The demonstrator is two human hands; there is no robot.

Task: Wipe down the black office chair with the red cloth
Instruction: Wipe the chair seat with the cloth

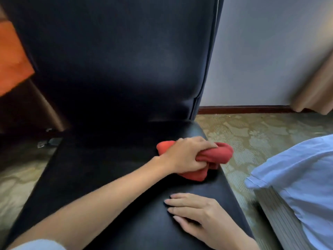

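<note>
Black seat, near edge: the right hand [196, 214] lay flat on the chair [111, 177], fingers straight and a little spread, palm down, holding nothing.
Left arm: it reached across the seat from the lower left, a pale sleeve [39, 245] showing at the bottom edge.
Left hand: the left hand [187, 155] had its fingers curled tight round the cloth [216, 156], pressing it onto the seat.
Cloth: red, bunched into a wad, it sat on the right rear part of the seat, close to the right edge, one fold poking out past the knuckles.
Backrest: black and smooth, it rose upright behind the seat, with a piped seam down its right side.
Bed: white bedding [295, 179] sat to the right of the chair, apart from it.
Floor: patterned carpet [252, 134] ran between chair and bed.
Far side: a pale wall [261, 60] with a dark skirting board [243, 109], a beige curtain [317, 87] at the right, orange wood [12, 60] at the left.
</note>
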